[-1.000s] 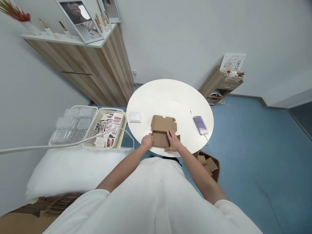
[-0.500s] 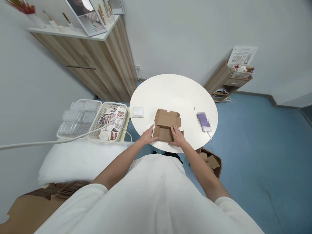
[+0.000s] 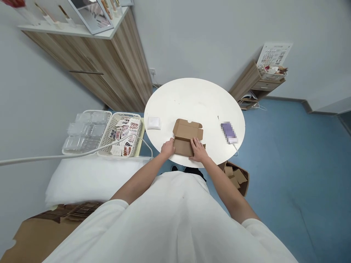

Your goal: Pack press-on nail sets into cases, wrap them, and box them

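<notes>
A brown cardboard mailer box (image 3: 183, 147) lies on the white round table (image 3: 192, 95), near its front edge. Its lid (image 3: 188, 130) is folded back, away from me, and the inside shows bare cardboard. My left hand (image 3: 168, 148) is closed on the box's left wall, fingers bent over it. On the opposite side, my right hand (image 3: 198, 150) grips the right wall, its fingers reaching toward the lid's fold. A small flap pokes out beyond my right fingers. The undersides of both hands are hidden.
A white packet (image 3: 154, 123) lies left on the table; a blurred purple phone-like item (image 3: 228, 132) with a cable lies right. Baskets with clear trays (image 3: 90, 128) and printed packs (image 3: 126, 133) stand left, crossed by a white cable (image 3: 82, 153). A carton of cardboard pieces (image 3: 238, 179) stands lower right.
My left hand has drawn in its thumb and closed more tightly at the box's left wall. My right hand stays on the right wall. The camera view has shifted slightly.
</notes>
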The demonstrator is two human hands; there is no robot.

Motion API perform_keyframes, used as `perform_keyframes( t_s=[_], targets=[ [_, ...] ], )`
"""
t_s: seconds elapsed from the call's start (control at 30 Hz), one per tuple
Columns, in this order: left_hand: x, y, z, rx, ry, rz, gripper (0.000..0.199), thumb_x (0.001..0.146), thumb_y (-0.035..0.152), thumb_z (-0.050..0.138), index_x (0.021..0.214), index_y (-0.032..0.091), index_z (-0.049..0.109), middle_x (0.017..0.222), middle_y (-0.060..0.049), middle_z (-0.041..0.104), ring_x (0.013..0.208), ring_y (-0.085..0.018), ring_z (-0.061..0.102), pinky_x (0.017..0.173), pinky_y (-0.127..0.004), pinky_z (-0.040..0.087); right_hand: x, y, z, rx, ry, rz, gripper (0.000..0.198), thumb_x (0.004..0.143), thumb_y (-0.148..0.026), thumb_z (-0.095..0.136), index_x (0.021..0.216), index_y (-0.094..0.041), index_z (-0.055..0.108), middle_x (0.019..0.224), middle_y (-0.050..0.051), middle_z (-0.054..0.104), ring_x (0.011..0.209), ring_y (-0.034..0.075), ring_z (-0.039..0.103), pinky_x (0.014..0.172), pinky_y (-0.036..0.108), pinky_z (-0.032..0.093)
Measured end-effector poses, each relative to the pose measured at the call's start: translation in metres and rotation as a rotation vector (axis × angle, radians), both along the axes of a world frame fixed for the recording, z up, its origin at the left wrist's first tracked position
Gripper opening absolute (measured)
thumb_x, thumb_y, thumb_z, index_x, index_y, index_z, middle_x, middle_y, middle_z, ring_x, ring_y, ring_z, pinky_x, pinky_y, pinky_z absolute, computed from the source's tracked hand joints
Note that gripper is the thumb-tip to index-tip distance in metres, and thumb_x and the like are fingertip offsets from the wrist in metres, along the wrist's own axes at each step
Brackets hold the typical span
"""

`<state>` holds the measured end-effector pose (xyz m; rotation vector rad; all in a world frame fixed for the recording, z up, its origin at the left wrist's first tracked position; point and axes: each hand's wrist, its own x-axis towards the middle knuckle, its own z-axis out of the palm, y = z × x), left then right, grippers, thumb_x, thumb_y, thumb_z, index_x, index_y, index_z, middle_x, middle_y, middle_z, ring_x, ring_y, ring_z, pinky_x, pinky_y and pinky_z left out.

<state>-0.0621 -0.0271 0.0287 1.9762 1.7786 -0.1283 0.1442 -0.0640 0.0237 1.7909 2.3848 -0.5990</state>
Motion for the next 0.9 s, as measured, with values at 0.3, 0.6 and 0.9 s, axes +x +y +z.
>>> perform_keyframes(
  t_s=[0.3,0.6,0.9],
  targets=[
    [-0.013,-0.001,0.005,0.037,-0.263,-0.23,0.12,0.058,0.057,0.067,0.142,0.013,-0.007,0.127,-0.019,0.049,0.11,-0.031,0.052,0.083,-0.034,0.042,0.005,0.002,-0.001,0.012,-0.011,0.021,0.111,0.061,-0.039,0.069,0.143,-0.014,-0.002,0.151,0.013,-0.001,0.139,0.029,-0.002,0.109,0.046,0.015],
    [-0.017,0.019,0.001,-0.095,-0.257,-0.383,0.133,0.045,0.048,0.078,0.143,0.014,-0.005,0.125,-0.019,0.052,0.109,-0.036,0.052,0.082,-0.035,0.04,0.009,0.003,-0.001,0.019,0.002,0.041,0.113,0.059,-0.041,0.07,0.144,-0.015,0.0,0.151,0.012,0.001,0.139,0.029,-0.001,0.109,0.046,0.014],
    [-0.008,0.019,-0.005,-0.094,-0.288,-0.36,0.126,0.046,0.046,0.078,0.143,0.016,0.004,0.125,-0.018,0.052,0.109,-0.036,0.051,0.083,-0.036,0.039,0.037,-0.016,0.004,0.099,0.237,-0.376,0.1,0.07,-0.067,0.05,0.144,-0.017,0.006,0.151,0.014,-0.003,0.138,0.032,-0.004,0.107,0.054,0.011]
  ],
)
